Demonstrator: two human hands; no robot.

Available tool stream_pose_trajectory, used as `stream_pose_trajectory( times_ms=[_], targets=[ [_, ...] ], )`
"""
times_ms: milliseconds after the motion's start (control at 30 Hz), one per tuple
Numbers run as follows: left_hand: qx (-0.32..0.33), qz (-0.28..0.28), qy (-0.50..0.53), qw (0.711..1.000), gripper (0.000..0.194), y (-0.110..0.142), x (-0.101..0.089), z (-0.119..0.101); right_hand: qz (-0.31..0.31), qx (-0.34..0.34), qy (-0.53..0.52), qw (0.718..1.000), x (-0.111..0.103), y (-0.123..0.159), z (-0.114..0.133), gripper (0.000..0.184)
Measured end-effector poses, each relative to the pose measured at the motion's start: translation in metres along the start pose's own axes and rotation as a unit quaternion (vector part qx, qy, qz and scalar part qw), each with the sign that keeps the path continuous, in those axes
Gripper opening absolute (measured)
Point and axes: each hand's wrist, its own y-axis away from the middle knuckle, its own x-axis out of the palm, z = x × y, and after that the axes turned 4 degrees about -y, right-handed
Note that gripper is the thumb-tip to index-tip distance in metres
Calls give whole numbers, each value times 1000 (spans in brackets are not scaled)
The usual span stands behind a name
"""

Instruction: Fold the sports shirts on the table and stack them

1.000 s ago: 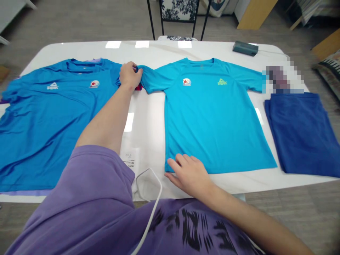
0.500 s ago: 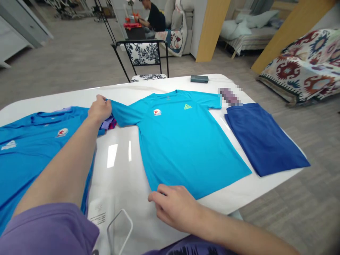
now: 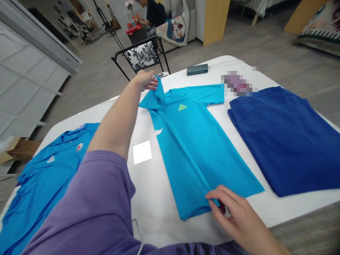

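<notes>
A turquoise T-shirt [image 3: 209,141] lies on the white table, its left side folded inward over the front along a long slanting edge. My left hand [image 3: 147,80] is at the far end, gripping the raised sleeve cloth near the collar; part of the grip is hidden. At the near end, my right hand [image 3: 233,209] pinches the hem between thumb and fingers. A green print shows on the chest, while the white badge is partly covered by the fold.
Left on the table [image 3: 148,184] lies a blue T-shirt [image 3: 61,163]; folded dark blue cloth [image 3: 287,141] lies right. A grey-green box [image 3: 197,69] and a blurred purple item [image 3: 237,83] sit farther back. Beyond are a patterned chair [image 3: 142,55] and a seated person [image 3: 155,14].
Both hands have moved right, carrying the left sleeve and hem over the shirt's front. The shirt lay spread flat before. The view has tilted and shifted.
</notes>
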Motion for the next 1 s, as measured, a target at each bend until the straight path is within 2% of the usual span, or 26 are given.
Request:
stream_pose_trajectory(
  times_ms=[67, 100, 167, 200, 267, 333, 433, 500, 567, 633, 700, 767, 833, 867, 933, 1000],
  targets=[
    [-21, 54, 20, 998, 67, -6, 36, -16, -4, -5, 51, 999, -8, 13, -18, 21],
    [-21, 62, 13, 998, 64, -4, 51, -18, -7, -13, 79, 997, -12, 18, -26, 21],
    [-8, 36, -33, 999, 52, 10, 70, -11, -16, -35, 129, 991, -17, 21, -39, 22],
    [-6, 15, -58, 998, 46, 20, 74, -3, -17, -47, 149, 988, -19, 20, -42, 23],
    [-22, -17, -82, 996, 41, 43, 71, 21, -7, -77, 180, 981, -19, 11, -43, 21],
    [-42, -48, -93, 994, 43, 65, 58, 48, 22, -114, 205, 972, -11, -4, -38, 20],
    [-49, -79, -93, 991, 47, 87, 39, 81, 70, -165, 238, 955, 18, -28, -28, 25],
    [-35, -71, -84, 993, 46, 94, 32, 96, 72, -183, 247, 949, 42, -39, -28, 35],
    [-15, -51, -73, 996, 42, 93, 32, 105, 55, -189, 245, 949, 64, -44, -32, 46],
    [-4, -44, -68, 997, 38, 86, 36, 109, 51, -189, 252, 948, 76, -44, -36, 46],
    [-4, -53, -68, 996, 33, 72, 43, 110, 74, -191, 263, 943, 75, -41, -35, 38],
    [-12, -70, -66, 995, 30, 56, 49, 107, 104, -199, 259, 939, 59, -46, -28, 34],
    [-20, -87, -58, 994, 29, 44, 52, 105, 120, -199, 255, 939, 32, -70, -20, 28],
    [-22, -93, -52, 994, 29, 41, 53, 105, 122, -192, 258, 939, 15, -92, -18, 23],
    [-25, -101, -40, 994, 29, 42, 51, 109, 120, -170, 255, 944, -18, -158, -19, 19],
    [-27, -100, -29, 994, 30, 51, 50, 119, 121, -133, 229, 957, -44, -252, -29, 26]
  ],
)
